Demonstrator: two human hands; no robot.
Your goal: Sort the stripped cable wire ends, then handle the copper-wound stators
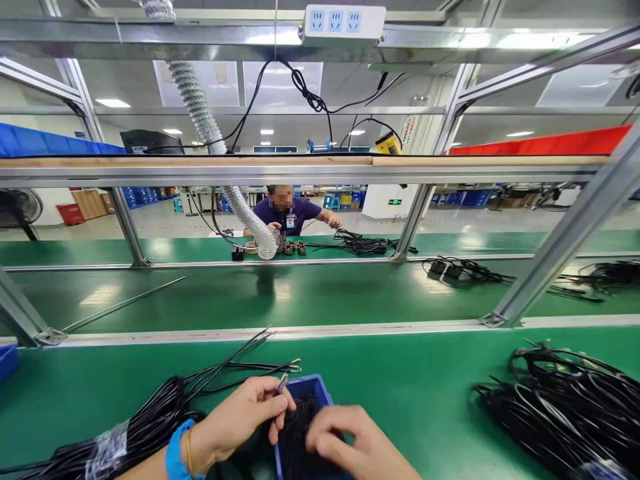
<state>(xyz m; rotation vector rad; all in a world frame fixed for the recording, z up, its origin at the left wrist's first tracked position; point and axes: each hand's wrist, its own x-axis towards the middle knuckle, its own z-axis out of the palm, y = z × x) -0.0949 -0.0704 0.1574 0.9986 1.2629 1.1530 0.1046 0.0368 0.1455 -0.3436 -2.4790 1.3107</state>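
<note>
My left hand (245,417) pinches the stripped end of a thin black cable (283,382), whose coloured wire tips poke up between thumb and fingers. It hovers over the left rim of a small blue bin (313,385) full of small dark parts. My right hand (350,443) reaches down into that bin with fingers curled; what they hold, if anything, is hidden. A bundle of black cables (150,417), wrapped in clear film at its left end, lies left of the bin, with loose ends fanning toward the bin.
A pile of coiled black cables (570,413) lies at the right on the green bench (420,380). A green conveyor belt (300,293) runs beyond a metal rail. Across it a person (287,213) works beside a silver flexible duct (250,220). A blue tray edge (7,360) sits far left.
</note>
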